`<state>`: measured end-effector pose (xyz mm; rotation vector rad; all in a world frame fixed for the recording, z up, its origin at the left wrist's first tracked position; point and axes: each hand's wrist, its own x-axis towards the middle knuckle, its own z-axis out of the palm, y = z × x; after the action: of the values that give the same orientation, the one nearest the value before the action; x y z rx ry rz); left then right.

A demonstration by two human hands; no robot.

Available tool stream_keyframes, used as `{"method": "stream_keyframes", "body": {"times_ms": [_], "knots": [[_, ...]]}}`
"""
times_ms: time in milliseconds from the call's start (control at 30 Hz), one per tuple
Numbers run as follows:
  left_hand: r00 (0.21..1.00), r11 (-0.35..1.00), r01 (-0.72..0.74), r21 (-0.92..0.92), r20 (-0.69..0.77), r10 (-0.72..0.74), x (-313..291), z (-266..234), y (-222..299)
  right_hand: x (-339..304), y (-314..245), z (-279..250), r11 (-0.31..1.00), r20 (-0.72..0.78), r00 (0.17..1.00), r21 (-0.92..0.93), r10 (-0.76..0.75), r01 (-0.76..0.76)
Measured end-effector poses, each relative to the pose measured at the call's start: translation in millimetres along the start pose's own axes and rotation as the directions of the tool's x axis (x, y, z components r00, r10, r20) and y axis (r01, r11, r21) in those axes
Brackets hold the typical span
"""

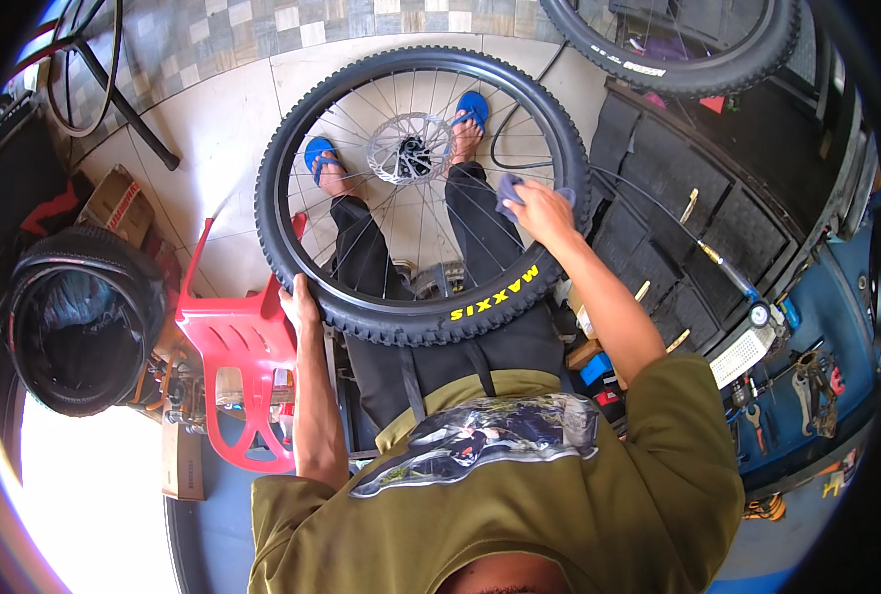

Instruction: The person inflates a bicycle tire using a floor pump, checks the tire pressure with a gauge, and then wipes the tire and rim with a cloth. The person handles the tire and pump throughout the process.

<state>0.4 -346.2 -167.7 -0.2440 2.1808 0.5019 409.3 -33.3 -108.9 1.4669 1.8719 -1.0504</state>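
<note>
A bicycle wheel [272, 208] with a black knobby tire lies across the space above my lap, its face toward me. Thin spokes run from the rim to a hub with a perforated brake disc [377, 148]. My left hand [300, 303] grips the tire at its lower left, its fingers partly hidden behind the tire. At the wheel's right side, my right hand [542, 211] holds a bunched grey-purple cloth [507, 192] against the inner side of the tire, near the rim. Yellow lettering marks the near part of the sidewall.
Left of the wheel stands a red plastic chair [233, 322], with several stacked tires [27, 327] farther left. Another bicycle wheel [648, 71] is at the upper right. On the right lie an inflator gauge [759, 315] with its hose and a blue tray with wrenches [754, 421].
</note>
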Motion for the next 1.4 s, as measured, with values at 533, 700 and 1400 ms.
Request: {"method": "stream_keyframes", "body": {"times_ms": [533,700,1400], "knots": [[1.0,0.997,0.024,-0.069,0.022,-0.022,-13,4,25,-25,-1,-11,0.967,0.073,0.988,-0.208,-0.137,0.15],[0.998,0.995,0.056,-0.086,0.036,-0.053,-5,0,8,-1,-39,45,0.969,0.154,0.983,-0.212,-0.099,0.13],[0.993,0.987,0.099,-0.123,0.077,-0.09,-11,-1,20,33,50,-34,0.992,0.017,1.0,-0.127,0.02,-0.018]]}}
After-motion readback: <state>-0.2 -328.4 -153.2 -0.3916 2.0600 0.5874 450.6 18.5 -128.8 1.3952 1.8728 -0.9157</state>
